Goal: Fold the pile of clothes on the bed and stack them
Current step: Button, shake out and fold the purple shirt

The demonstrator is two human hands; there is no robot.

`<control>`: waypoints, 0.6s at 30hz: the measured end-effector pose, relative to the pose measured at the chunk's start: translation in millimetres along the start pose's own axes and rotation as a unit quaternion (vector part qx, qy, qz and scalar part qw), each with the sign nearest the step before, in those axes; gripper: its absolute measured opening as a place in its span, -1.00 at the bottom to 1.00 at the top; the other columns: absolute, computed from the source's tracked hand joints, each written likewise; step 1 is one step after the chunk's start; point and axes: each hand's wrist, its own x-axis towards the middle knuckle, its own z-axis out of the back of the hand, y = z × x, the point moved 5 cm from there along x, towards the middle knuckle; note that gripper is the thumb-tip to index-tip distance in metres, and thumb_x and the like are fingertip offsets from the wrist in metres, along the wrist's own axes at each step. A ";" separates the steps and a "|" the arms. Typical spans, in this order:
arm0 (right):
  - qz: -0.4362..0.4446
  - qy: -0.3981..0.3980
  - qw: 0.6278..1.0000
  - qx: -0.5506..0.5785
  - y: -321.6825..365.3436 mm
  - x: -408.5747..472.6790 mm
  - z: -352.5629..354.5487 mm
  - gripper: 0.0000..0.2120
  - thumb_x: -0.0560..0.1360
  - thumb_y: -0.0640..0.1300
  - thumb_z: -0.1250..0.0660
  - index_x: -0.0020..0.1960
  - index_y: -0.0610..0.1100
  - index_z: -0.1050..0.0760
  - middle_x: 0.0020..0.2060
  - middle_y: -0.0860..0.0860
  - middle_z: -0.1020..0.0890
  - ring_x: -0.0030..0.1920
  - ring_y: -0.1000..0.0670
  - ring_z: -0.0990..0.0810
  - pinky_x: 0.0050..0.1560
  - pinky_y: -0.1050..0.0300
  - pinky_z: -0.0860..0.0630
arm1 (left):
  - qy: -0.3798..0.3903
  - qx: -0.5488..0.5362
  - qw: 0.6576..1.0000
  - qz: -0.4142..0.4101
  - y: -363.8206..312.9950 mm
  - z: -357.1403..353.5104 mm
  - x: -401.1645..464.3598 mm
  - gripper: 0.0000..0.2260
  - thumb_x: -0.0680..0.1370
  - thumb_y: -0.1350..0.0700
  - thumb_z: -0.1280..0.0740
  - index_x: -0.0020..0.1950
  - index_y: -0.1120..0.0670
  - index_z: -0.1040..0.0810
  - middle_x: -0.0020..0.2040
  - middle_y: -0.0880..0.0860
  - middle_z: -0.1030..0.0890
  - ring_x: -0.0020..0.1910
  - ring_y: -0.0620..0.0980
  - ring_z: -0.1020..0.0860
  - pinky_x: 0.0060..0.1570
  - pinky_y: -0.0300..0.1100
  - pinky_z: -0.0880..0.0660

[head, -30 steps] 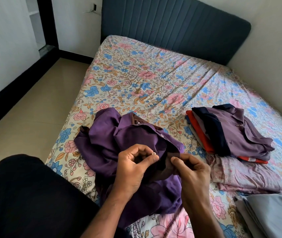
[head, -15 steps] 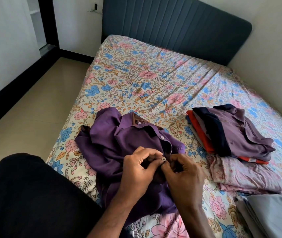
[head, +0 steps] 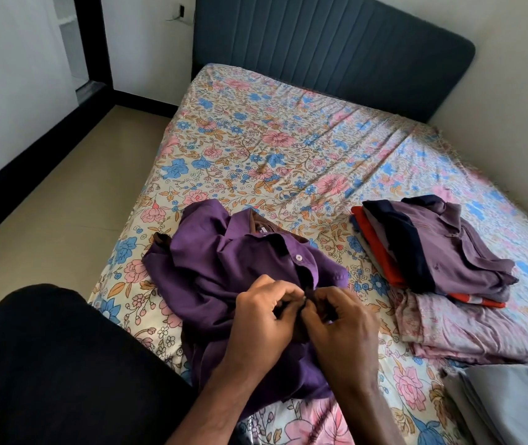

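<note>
A: Lying crumpled on the near part of the bed (head: 256, 130), where exactly is the purple shirt (head: 211, 277)?

B: On the floral sheet, collar toward the headboard (head: 336, 49), 1 button visible below the collar.

A: And the grip of each hand?

B: Left hand (head: 262, 319) and right hand (head: 339, 322) meet at the shirt's front edge; the curled fingers of both pinch the purple fabric between them.

A: What lies beside it?

B: To the right, apart from the shirt, a folded stack (head: 429, 252): mauve shirt on top, navy and orange below, on a pink floral cloth (head: 461, 332). A grey cloth (head: 513, 403) sits at the near right corner.
</note>
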 end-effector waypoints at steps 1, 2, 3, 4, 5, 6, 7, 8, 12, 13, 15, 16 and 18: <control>-0.003 0.002 1.000 0.002 -2.0 0.2 -1.1 -0.88 0.37 -0.22 -0.55 -0.21 -0.04 -0.64 -0.32 0.14 -0.60 -0.34 0.16 -0.54 -0.33 0.18 -0.51 | 0.001 -0.016 1.000 0.012 1.0 0.1 0.2 -0.83 0.43 0.32 -0.53 -0.11 0.07 -0.69 -0.20 -0.10 -0.61 -0.25 -0.21 -0.63 -0.20 -0.41 -0.50; -0.006 0.005 1.000 0.005 -4.6 -0.3 -2.2 -0.87 0.37 -0.23 -0.56 -0.20 -0.05 -0.65 -0.31 0.13 -0.61 -0.34 0.14 -0.55 -0.33 0.13 -0.53 | 0.001 -0.029 0.999 0.023 2.4 0.5 0.5 -0.84 0.43 0.31 -0.53 -0.11 0.07 -0.69 -0.20 -0.12 -0.61 -0.26 -0.19 -0.63 -0.21 -0.39 -0.52; -0.010 0.007 1.000 0.008 -7.0 -0.5 -2.5 -0.87 0.38 -0.24 -0.56 -0.19 -0.06 -0.66 -0.30 0.13 -0.61 -0.34 0.12 -0.56 -0.33 0.08 -0.55 | 0.001 -0.037 0.999 0.030 3.2 0.4 0.5 -0.84 0.43 0.31 -0.53 -0.12 0.06 -0.69 -0.21 -0.13 -0.61 -0.26 -0.18 -0.64 -0.21 -0.38 -0.52; -0.012 0.009 1.000 0.012 -8.5 -0.4 -2.4 -0.87 0.38 -0.25 -0.55 -0.18 -0.06 -0.66 -0.30 0.13 -0.61 -0.33 0.12 -0.57 -0.33 0.05 -0.56 | 0.002 -0.042 0.999 0.034 3.2 -0.2 0.4 -0.84 0.43 0.31 -0.53 -0.12 0.06 -0.69 -0.21 -0.13 -0.61 -0.26 -0.17 -0.64 -0.21 -0.38 -0.52; -0.010 0.012 1.000 0.016 -9.1 -0.6 -2.9 -0.87 0.39 -0.25 -0.54 -0.18 -0.06 -0.65 -0.30 0.14 -0.61 -0.33 0.11 -0.56 -0.33 0.04 -0.55 | 0.004 -0.044 0.998 0.036 3.0 -0.5 -0.2 -0.83 0.43 0.32 -0.53 -0.12 0.06 -0.69 -0.22 -0.13 -0.61 -0.27 -0.17 -0.64 -0.22 -0.38 -0.52; -0.006 0.015 1.000 0.019 -9.5 -0.6 -3.9 -0.87 0.41 -0.26 -0.54 -0.18 -0.06 -0.65 -0.30 0.15 -0.61 -0.32 0.12 -0.56 -0.33 0.04 -0.55 | 0.005 -0.046 0.998 0.040 2.5 -0.6 -0.5 -0.83 0.43 0.32 -0.53 -0.12 0.06 -0.69 -0.22 -0.14 -0.61 -0.28 -0.17 -0.63 -0.22 -0.38 -0.52; 0.000 0.019 1.000 0.023 -9.6 -0.6 -5.1 -0.87 0.42 -0.26 -0.54 -0.17 -0.06 -0.65 -0.30 0.15 -0.61 -0.32 0.12 -0.56 -0.32 0.05 -0.55 | 0.005 -0.048 0.998 0.044 2.6 -0.4 -0.2 -0.82 0.43 0.33 -0.53 -0.13 0.06 -0.69 -0.22 -0.14 -0.62 -0.28 -0.17 -0.63 -0.22 -0.37 -0.53; 0.005 0.021 0.999 0.026 -10.2 -1.2 -6.1 -0.87 0.42 -0.26 -0.53 -0.16 -0.06 -0.65 -0.29 0.16 -0.61 -0.30 0.13 -0.57 -0.31 0.04 -0.56 | 0.002 -0.049 0.998 0.047 3.6 -0.1 0.1 -0.82 0.43 0.33 -0.52 -0.13 0.05 -0.69 -0.22 -0.13 -0.62 -0.29 -0.16 -0.63 -0.22 -0.37 -0.53; 0.011 0.026 0.999 0.028 -10.8 -3.0 -7.9 -0.89 0.45 -0.27 -0.52 -0.12 -0.08 -0.66 -0.24 0.15 -0.63 -0.26 0.14 -0.59 -0.27 0.05 -0.60 | -0.001 -0.035 0.998 0.043 5.4 -0.3 0.9 -0.81 0.43 0.35 -0.51 -0.12 0.06 -0.69 -0.22 -0.11 -0.62 -0.28 -0.16 -0.63 -0.23 -0.37 -0.53; 0.017 0.027 0.999 0.025 -9.9 -3.3 -7.8 -0.88 0.46 -0.27 -0.52 -0.11 -0.07 -0.67 -0.23 0.15 -0.64 -0.26 0.15 -0.59 -0.27 0.11 -0.59 | -0.001 -0.028 0.999 0.039 4.8 -0.5 0.7 -0.81 0.42 0.35 -0.51 -0.12 0.07 -0.69 -0.22 -0.11 -0.61 -0.28 -0.17 -0.63 -0.23 -0.39 -0.52; 0.031 0.031 0.999 0.017 -7.6 -3.6 -7.7 -0.88 0.46 -0.26 -0.52 -0.10 -0.07 -0.66 -0.22 0.15 -0.64 -0.26 0.17 -0.59 -0.27 0.17 -0.58 | -0.009 -0.019 0.999 0.036 4.4 0.1 0.7 -0.81 0.41 0.36 -0.52 -0.13 0.07 -0.69 -0.22 -0.11 -0.61 -0.27 -0.20 -0.63 -0.24 -0.42 -0.50; 0.035 0.033 0.999 0.012 -7.0 -3.2 -8.2 -0.89 0.46 -0.25 -0.52 -0.10 -0.07 -0.66 -0.21 0.16 -0.64 -0.26 0.18 -0.59 -0.26 0.16 -0.59 | -0.013 -0.016 0.999 0.035 4.6 0.6 0.8 -0.81 0.41 0.36 -0.53 -0.13 0.07 -0.69 -0.22 -0.11 -0.60 -0.28 -0.21 -0.63 -0.25 -0.43 -0.50; 0.036 0.035 0.999 0.005 -7.5 -2.4 -9.1 -0.92 0.48 -0.22 -0.50 -0.09 -0.06 -0.66 -0.20 0.16 -0.63 -0.24 0.19 -0.58 -0.25 0.11 -0.60 | -0.016 -0.012 0.999 0.030 4.5 0.9 0.7 -0.81 0.41 0.36 -0.53 -0.14 0.08 -0.69 -0.22 -0.10 -0.60 -0.28 -0.21 -0.63 -0.26 -0.43 -0.50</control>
